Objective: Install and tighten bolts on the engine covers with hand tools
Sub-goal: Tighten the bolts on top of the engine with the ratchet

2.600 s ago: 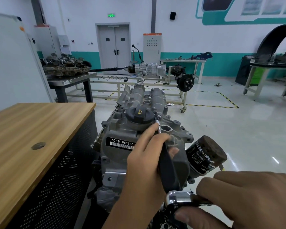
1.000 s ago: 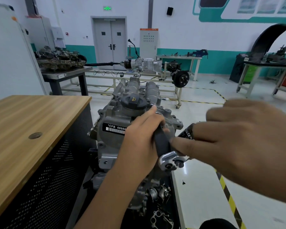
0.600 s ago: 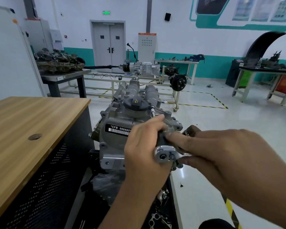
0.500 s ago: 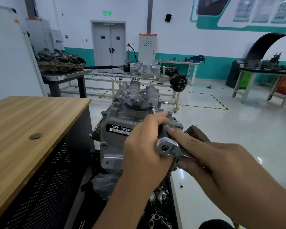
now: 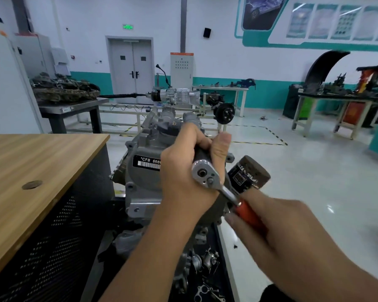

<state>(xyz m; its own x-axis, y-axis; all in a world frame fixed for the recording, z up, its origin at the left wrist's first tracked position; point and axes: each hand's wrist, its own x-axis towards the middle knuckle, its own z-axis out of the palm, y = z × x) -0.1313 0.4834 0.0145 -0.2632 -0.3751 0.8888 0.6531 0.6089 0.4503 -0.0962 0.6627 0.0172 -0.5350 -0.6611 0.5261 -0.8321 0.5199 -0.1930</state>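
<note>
Workshop floor behind; the engine (image 5: 144, 168) sits beside the wooden surface (image 5: 37, 162). My right hand (image 5: 292, 232) has swung the ratchet (image 5: 205, 174) handle down, fingers clamped on it; left hand (image 5: 183, 171) clamped round the extension: bolt tightening.

Ratchet (image 5: 206, 173) showing chrome head w/ orange grip; engine cover (image 5: 142, 149) looking grey, black-white barcode label; oil filter (image 5: 250, 173) at 3 o'clock appearing black, maybe rusty-brown on top.
</note>
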